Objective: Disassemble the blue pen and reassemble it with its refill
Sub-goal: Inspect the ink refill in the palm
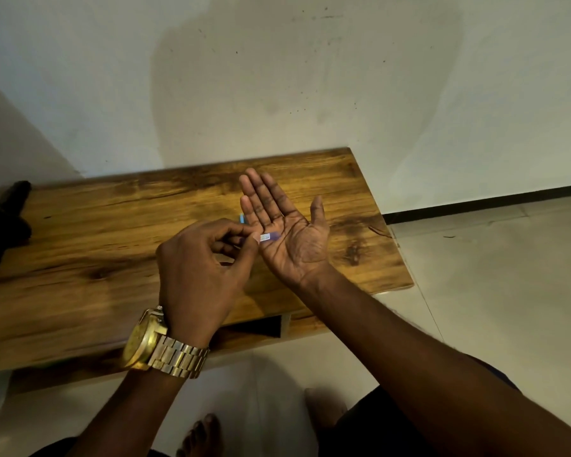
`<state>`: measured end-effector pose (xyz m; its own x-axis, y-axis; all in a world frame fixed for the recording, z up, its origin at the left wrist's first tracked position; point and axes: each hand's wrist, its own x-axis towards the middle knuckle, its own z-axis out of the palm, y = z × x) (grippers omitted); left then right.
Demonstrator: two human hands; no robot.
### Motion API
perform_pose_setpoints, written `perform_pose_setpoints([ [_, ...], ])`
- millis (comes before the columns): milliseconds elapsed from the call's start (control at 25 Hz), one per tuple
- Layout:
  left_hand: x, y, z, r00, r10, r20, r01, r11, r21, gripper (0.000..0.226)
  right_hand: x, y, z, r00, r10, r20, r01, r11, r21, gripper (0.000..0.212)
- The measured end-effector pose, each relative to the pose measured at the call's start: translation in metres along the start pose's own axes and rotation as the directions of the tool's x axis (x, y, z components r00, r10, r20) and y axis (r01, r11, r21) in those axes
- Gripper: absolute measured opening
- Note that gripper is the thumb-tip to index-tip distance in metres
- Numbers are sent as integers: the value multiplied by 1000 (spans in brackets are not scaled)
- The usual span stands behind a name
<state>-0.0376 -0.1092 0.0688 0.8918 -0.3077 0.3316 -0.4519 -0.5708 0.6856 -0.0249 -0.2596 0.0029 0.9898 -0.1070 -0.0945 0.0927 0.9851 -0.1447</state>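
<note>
Mid-disassembly, by the look of it. Left hand (pixel 198 268) pinching a slim blue-and-white pen barrel (pixel 268 237) against the flat, open right hand (pixel 287 232). Small light-blue piece (pixel 242 219), possibly the cap, on the wooden table (pixel 96 232). Refill unseen; reassembly still ahead.

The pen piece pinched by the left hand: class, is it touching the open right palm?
Touching. The head view shows the pen piece, pinched by the left hand, with its tip lying against the right hand's open palm.
</note>
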Motion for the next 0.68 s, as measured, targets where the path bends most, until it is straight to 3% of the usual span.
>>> perform_pose_setpoints([
  [680, 2, -42, -3, 964, -237, 118, 244, 969, -46, 19, 1, -7, 15, 999, -27, -24, 26, 998, -61, 105],
])
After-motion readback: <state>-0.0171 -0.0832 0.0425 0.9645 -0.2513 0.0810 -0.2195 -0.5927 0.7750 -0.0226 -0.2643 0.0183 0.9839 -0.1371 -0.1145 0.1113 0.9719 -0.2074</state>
